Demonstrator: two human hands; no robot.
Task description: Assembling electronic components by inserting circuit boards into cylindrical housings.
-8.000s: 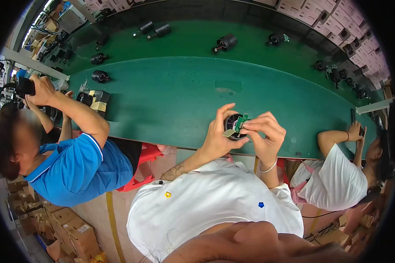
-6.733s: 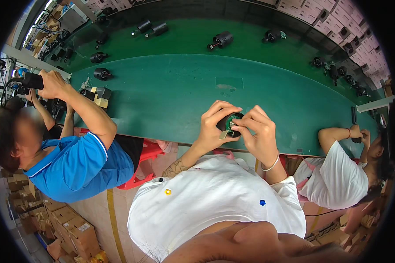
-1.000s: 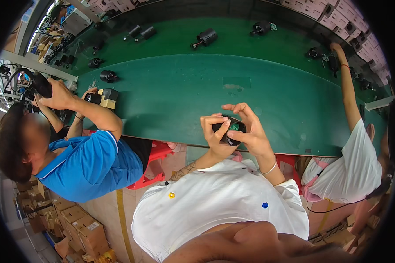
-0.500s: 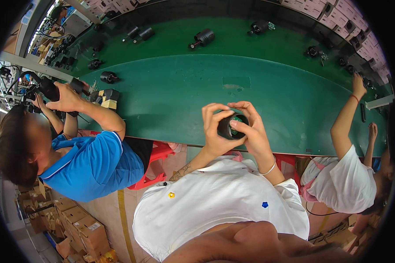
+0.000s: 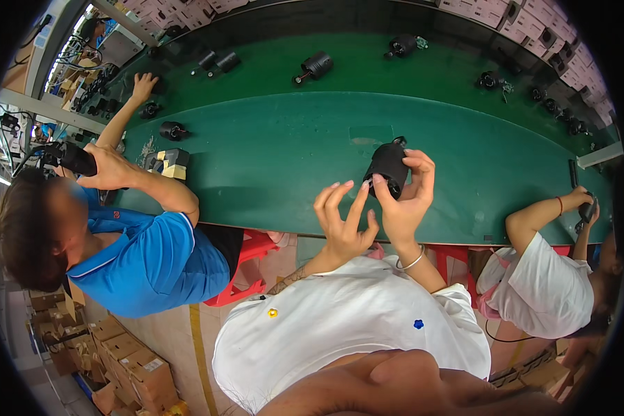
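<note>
A black cylindrical housing (image 5: 387, 163) is held tilted over the green table in front of me. From its far end sticks a small black fitting, and its open end faces me. My right hand (image 5: 405, 206) grips it, thumb at the near rim and fingers along the right side. My left hand (image 5: 347, 232) is just left of the housing with its fingers spread. The left index fingertip is at the near rim; whether it touches cannot be made out. What lies inside the housing is mostly hidden by the fingers.
Several similar black housings, such as one at the far middle (image 5: 317, 66), lie along the darker green strip. A co-worker in a blue shirt (image 5: 145, 267) sits at left, another in a white shirt (image 5: 544, 291) at right. Cardboard boxes (image 5: 142, 374) stand on the floor.
The housing has turned from open end up to lying tilted in my right hand. My left hand has let go and spread its fingers. Both co-workers' arms have moved.
</note>
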